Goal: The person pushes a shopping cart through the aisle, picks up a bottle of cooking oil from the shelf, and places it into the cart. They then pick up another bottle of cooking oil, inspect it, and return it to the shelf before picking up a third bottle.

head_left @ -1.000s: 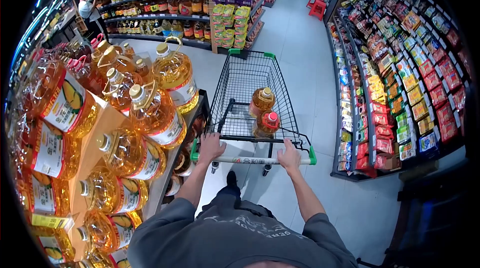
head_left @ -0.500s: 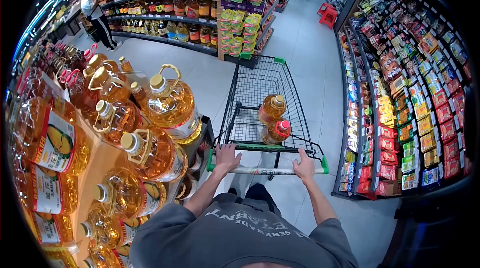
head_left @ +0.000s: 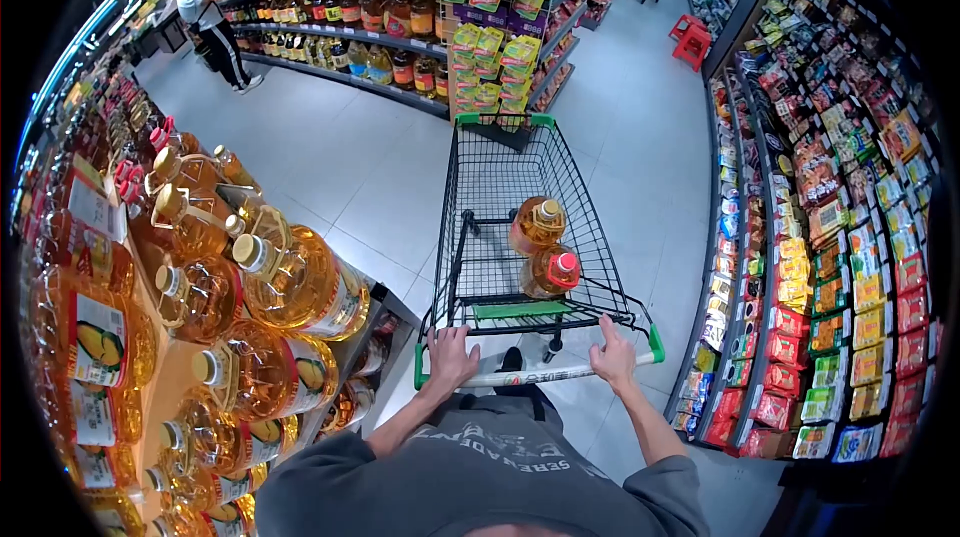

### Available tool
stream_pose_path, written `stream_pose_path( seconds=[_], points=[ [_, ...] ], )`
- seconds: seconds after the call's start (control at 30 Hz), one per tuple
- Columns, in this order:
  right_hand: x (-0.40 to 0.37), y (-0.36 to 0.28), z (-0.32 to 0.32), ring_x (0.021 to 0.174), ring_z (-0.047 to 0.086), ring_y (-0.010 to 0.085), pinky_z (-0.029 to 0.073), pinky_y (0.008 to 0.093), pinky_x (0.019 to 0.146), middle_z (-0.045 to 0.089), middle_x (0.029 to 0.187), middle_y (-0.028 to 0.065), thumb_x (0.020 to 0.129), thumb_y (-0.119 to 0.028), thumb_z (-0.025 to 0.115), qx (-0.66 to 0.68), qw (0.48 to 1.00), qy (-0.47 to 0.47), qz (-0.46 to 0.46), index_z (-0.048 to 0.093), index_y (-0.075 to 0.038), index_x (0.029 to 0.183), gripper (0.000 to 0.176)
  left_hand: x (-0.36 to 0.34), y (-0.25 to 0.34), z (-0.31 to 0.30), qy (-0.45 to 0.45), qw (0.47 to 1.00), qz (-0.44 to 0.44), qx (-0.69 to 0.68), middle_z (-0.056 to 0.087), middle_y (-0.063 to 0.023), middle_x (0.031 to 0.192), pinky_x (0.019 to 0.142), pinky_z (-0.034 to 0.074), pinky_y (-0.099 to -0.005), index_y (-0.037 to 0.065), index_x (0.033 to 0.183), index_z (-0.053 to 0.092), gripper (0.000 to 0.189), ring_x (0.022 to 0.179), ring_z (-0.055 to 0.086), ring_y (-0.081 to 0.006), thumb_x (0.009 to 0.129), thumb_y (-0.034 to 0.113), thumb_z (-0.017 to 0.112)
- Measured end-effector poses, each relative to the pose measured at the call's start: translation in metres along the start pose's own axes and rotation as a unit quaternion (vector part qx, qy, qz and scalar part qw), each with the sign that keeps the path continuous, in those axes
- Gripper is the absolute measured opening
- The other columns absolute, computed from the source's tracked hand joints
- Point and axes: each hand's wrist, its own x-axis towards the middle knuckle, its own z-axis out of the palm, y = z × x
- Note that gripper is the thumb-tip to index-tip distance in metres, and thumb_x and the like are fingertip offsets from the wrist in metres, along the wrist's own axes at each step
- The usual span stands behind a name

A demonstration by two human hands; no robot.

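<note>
two hands gripped white bar handle of black wire shopping cart: left hand & right hand, fingers curled round it. cart stood mid-aisle, near stacked amber oil jugs. risk: veering left could clip & topple jugs.

**Supermarket aisle, interior**

Pale grey tiled floor, glossy under overhead light. A stacked oil display is set at left. Packet shelving is ranged along the right, and bottle shelves across the far side. Red stools are placed down the aisle.
</note>
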Motion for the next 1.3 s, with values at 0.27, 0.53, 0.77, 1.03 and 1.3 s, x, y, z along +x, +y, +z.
stream_pose_path(
  seconds=[0.27,0.53,0.77,1.03,1.3],
  points=[
    [0.088,0.031,-0.014,0.088,0.065,0.0416,0.053,0.0486,0.079,0.051,0.138,0.0123,0.076,-0.022,0.058,-0.013,0.996,-0.058,-0.066,0.053,-0.004,0.128,0.056,0.045,0.033,0.019,0.06,0.997,-0.044,0.019,0.062,-0.0123,0.108,0.108,0.024,-0.0534,0.004,0.114,0.059,0.04,0.11,0.053,-0.0277,0.079,0.022,0.066],
    [0.174,0.047,-0.016,0.084,0.066,0.0406,0.053,0.0486,0.075,0.047,0.143,0.0115,0.076,-0.025,0.057,-0.026,0.987,-0.094,-0.125,0.051,-0.003,0.13,0.058,0.089,0.053,0.03,0.089,0.99,-0.106,0.011,0.062,-0.0116,0.11,0.11,0.024,-0.053,0.006,0.115,0.059,0.038,0.114,0.052,-0.0278,0.082,0.024,0.064],
    [0.235,0.056,-0.012,0.071,0.066,0.036,0.052,0.0469,0.069,0.048,0.142,0.0097,0.074,-0.024,0.058,-0.02,0.975,-0.103,-0.196,0.051,-0.003,0.13,0.059,0.108,0.069,0.039,0.119,0.981,-0.152,0.002,0.062,-0.0135,0.109,0.11,0.026,-0.053,0.006,0.115,0.058,0.037,0.114,0.052,-0.03,0.082,0.022,0.064],
    [0.293,0.04,-0.012,0.069,0.066,0.0337,0.053,0.0455,0.069,0.05,0.141,0.0085,0.074,-0.022,0.058,-0.004,0.961,-0.13,-0.244,0.054,-0.004,0.127,0.057,0.129,0.077,0.047,0.138,0.967,-0.212,0.007,0.061,-0.0124,0.111,0.11,0.022,-0.0536,0.004,0.117,0.057,0.041,0.113,0.052,-0.0284,0.08,0.023,0.063],
    [0.364,0.014,0.004,0.068,0.066,0.033,0.054,0.0437,0.068,0.053,0.137,0.0078,0.075,-0.019,0.058,0.013,0.942,-0.141,-0.304,0.057,-0.005,0.124,0.051,0.161,0.08,0.046,0.158,0.951,-0.262,0.032,0.059,-0.0147,0.112,0.109,0.02,-0.056,0.001,0.117,0.056,0.045,0.114,0.049,-0.0301,0.079,0.024,0.064]
  ],
)
